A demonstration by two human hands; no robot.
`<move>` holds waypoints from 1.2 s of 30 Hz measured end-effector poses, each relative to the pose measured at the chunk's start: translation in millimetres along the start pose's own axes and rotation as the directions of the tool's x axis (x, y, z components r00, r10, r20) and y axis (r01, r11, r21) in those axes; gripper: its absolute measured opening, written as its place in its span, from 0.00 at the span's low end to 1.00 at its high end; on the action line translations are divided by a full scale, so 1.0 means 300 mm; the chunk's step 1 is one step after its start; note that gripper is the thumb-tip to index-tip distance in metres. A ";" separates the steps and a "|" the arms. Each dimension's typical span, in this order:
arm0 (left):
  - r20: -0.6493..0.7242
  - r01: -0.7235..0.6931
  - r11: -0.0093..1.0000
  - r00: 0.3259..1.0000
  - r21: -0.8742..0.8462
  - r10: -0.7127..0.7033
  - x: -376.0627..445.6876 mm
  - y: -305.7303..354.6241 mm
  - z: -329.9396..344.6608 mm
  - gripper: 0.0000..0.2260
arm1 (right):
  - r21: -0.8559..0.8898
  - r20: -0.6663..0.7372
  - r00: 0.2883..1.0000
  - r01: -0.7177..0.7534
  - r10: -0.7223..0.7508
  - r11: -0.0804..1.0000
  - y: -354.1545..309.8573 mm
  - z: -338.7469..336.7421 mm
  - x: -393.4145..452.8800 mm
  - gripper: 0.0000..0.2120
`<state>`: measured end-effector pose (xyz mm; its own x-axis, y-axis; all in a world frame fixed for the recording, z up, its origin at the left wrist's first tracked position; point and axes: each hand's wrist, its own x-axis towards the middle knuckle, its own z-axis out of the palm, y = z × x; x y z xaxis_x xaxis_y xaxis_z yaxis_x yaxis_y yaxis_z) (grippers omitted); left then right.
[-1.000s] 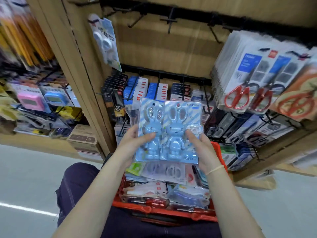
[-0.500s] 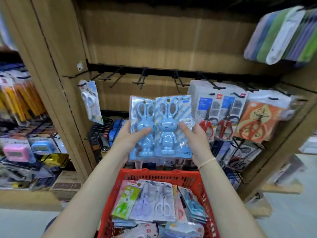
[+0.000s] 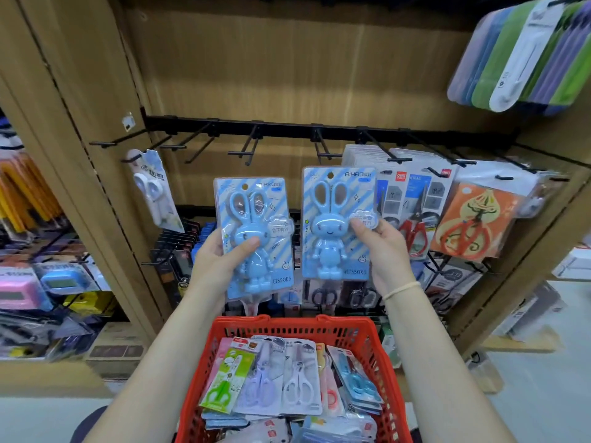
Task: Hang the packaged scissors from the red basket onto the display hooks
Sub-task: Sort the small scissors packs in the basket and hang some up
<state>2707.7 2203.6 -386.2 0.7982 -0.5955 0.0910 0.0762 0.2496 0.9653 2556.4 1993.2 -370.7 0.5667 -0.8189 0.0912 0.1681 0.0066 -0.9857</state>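
My left hand (image 3: 220, 257) grips a blue rabbit-shaped scissors pack (image 3: 256, 219), thumb across its front. My right hand (image 3: 382, 247) holds a second blue rabbit scissors pack (image 3: 335, 215) slightly higher, its top hole just under a bare black hook (image 3: 323, 151). The two packs are apart, side by side in front of the shelf. Below them the red basket (image 3: 297, 324) holds several packaged scissors (image 3: 287, 378) in green, lilac, white and blue. A black rail with several display hooks (image 3: 249, 148) runs across the wooden back panel.
One white scissors pack (image 3: 153, 190) hangs on the leftmost hook. Red-handled scissors packs (image 3: 415, 212) and an orange pack (image 3: 470, 222) fill the hooks at right. Coloured packs (image 3: 527, 52) hang at upper right. A wooden upright (image 3: 64, 123) divides off the left bay with timers.
The two rabbit packs, held together before, are now separated, one in each hand. Both rose toward the hook rail, the right one highest. The view tilted up.
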 end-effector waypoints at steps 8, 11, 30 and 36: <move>-0.010 -0.013 0.999 1.000 -0.029 0.013 0.025 0.000 0.001 0.23 | -0.060 -0.060 0.998 -0.024 0.020 0.998 -0.003 0.055 0.071 0.03; -0.006 -0.007 1.000 1.000 -0.016 0.007 0.030 -0.007 -0.008 0.25 | -0.078 -0.085 0.996 -0.007 0.000 0.997 0.004 0.066 0.087 0.05; 0.135 0.052 0.997 0.990 -0.053 -0.045 0.080 -0.039 0.129 0.24 | -0.364 -0.238 0.938 0.153 -0.251 0.919 0.057 0.011 -0.008 0.09; 0.202 0.063 0.997 0.978 -0.041 -0.053 0.098 -0.037 0.252 0.21 | -0.256 0.052 0.994 0.110 -0.100 0.960 0.006 0.024 -0.019 0.09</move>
<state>2685.1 2125.5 -375.8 0.6560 -0.7498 0.0869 0.1509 0.2432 0.9582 2559.3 2002.0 -372.1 0.5885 -0.7842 0.1964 0.0175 -0.2305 -0.9729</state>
